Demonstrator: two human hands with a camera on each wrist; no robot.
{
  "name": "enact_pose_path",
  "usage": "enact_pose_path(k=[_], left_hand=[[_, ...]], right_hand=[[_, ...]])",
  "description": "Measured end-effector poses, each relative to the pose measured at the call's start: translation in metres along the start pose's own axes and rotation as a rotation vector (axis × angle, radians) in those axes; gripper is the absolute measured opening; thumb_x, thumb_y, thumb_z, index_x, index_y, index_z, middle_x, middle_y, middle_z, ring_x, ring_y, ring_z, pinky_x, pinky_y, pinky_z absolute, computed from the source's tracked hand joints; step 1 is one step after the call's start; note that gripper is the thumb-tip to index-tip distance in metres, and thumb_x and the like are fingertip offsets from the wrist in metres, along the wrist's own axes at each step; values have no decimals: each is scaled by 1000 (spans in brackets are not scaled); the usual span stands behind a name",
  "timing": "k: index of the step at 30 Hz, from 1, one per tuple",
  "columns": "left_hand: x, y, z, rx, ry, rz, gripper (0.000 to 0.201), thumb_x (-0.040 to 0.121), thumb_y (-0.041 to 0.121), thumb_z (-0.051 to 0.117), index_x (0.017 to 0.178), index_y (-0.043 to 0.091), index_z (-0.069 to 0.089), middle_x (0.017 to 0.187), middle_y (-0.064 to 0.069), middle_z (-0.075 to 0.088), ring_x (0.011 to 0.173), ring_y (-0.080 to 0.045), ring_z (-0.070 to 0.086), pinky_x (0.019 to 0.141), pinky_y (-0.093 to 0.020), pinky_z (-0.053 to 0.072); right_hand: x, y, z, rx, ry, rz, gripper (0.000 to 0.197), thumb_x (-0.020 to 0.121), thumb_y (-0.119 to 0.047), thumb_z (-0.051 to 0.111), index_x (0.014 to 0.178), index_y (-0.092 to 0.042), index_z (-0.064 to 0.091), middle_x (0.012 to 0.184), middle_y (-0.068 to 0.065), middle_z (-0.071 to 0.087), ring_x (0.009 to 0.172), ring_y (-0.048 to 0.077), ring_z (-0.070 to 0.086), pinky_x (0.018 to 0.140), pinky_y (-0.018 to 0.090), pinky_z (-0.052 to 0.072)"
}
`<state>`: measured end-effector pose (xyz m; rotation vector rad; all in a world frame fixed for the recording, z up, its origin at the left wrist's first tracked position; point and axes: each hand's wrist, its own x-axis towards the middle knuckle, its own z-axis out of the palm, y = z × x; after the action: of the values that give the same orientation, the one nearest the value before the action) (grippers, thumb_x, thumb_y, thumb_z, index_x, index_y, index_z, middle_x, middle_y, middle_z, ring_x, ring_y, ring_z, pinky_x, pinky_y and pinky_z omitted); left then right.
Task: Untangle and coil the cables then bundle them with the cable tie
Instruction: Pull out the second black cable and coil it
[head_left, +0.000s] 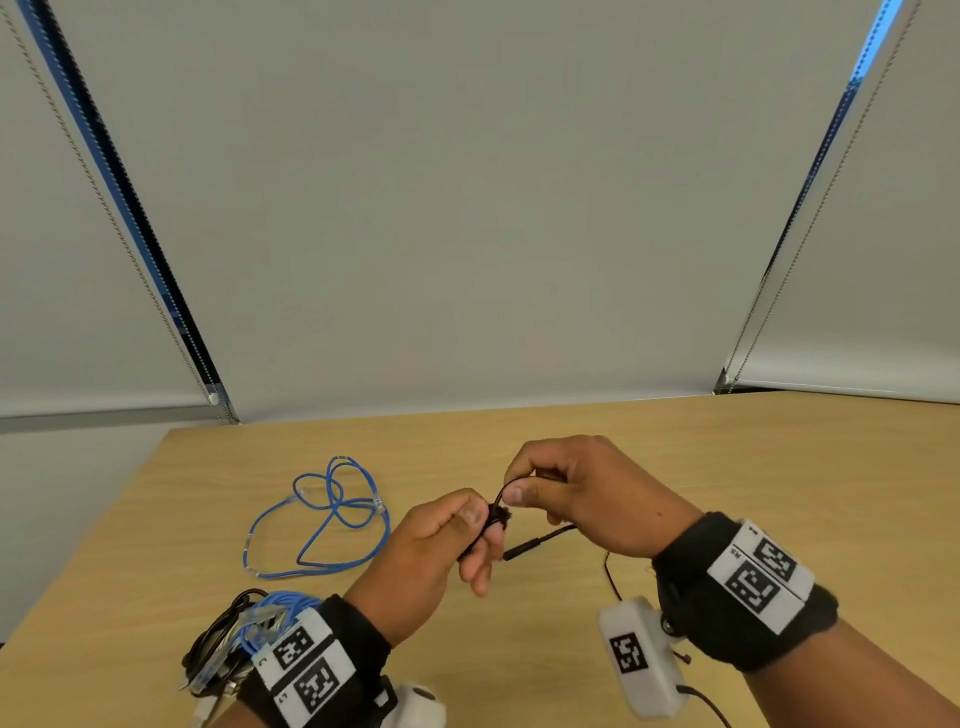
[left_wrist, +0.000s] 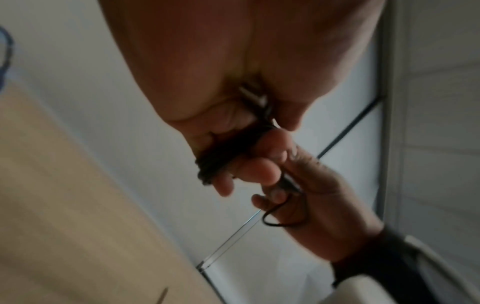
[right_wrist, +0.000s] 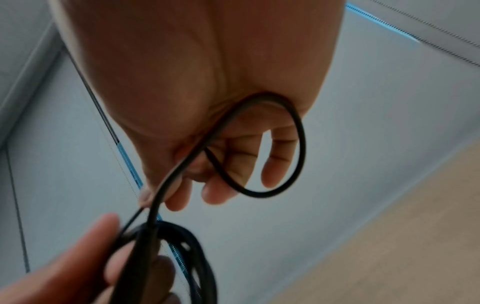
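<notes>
black cable (head_left: 500, 512): thin, dark, wound into a small tight coil at frame centre of the head view, held above the bench; loose end with a straight plug hangs just right of the coil.
left hand (head_left: 441, 540): thumb and curled fingers (left_wrist: 270, 152) pinch the coil.
right hand (head_left: 587, 493): thumb and forefinger pinch the free run of black cable just above the coil; a loop of it curls round the palm in the right wrist view.
blue cable (head_left: 332, 514): loose, uncoiled loops flat on the bench (head_left: 727, 467), left of centre, well apart from both hands; clear plugs at the ends.
cable pile (head_left: 234, 639): blue and black mix, lower left, partly behind the left wrist band, edge cut off by frame.
hard to make out: coil turn count, motion blur in both wrist views; cable tie not identifiable.
</notes>
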<state>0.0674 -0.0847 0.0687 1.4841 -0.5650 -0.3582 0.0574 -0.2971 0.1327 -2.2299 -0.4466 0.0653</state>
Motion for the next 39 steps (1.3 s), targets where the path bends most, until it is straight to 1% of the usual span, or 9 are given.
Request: enact_pose_path(k=[4,7,13,18,23,26,29,34,39], left_hand=[[-5,11,5,-359,-38,-57,32,90,41,67,85,9,65,55,2,35,45,-13,40,75,-41,56],[-8,16,9,-578,-42,-60,37,84,37,78,88,3,63,56,0,36,45,-13,40,69,-39,55],[-4,15,12,-841,91,-83,20,95,19,58,90,0,61,65,-8,49,59,-22,56,77,-41,58],[-6,5,9,-880,117,-102,21,92,20,63,88,0,67,79,-14,59,73,-25,67,77,-41,60],[-5,4,10,-914,157,-78,22,96,22,60,86,6,72,78,-9,63,66,-20,65,74,-40,60],[1,10,10,-918,278,-34,28,100,24,53,84,7,69,78,-8,59,67,-19,63,74,-40,61],[10,22,-1,-901,400,32,26,95,28,53,86,7,64,76,-9,64,76,-24,71,78,-40,62],[20,24,-17,-758,543,62,28,105,25,44,89,6,59,109,-24,74,109,-35,71,92,-45,59],[21,18,-22,-729,574,1,28,106,21,44,88,7,59,97,-17,75,85,-24,75,75,-33,62]], right_hand=[[2,8,1,199,-40,-41,11,97,-33,64,98,-27,74,90,16,71,63,14,61,69,42,55],[0,15,10,428,-79,-24,19,99,-31,62,105,-16,72,75,16,66,62,16,60,65,31,49],[-6,29,34,786,-153,148,14,95,-30,63,97,-17,64,71,11,62,61,21,62,62,30,53],[-12,37,34,855,-224,195,11,97,-26,62,99,-17,67,71,6,64,62,19,65,65,28,54],[-10,39,38,636,-168,221,20,100,-18,59,102,1,63,80,8,67,74,22,62,74,30,50],[-14,38,42,438,-206,221,7,97,-11,60,93,-11,66,81,-1,71,76,14,67,67,16,49],[-21,38,53,310,-300,308,18,101,-13,50,101,-18,67,79,-4,68,69,13,66,67,24,50],[-22,27,78,158,-299,279,20,104,-30,45,110,-27,64,69,-11,60,57,0,56,62,21,49],[-18,28,85,-43,-341,196,28,106,-31,42,127,-25,61,78,-25,52,65,-14,51,66,11,37]])
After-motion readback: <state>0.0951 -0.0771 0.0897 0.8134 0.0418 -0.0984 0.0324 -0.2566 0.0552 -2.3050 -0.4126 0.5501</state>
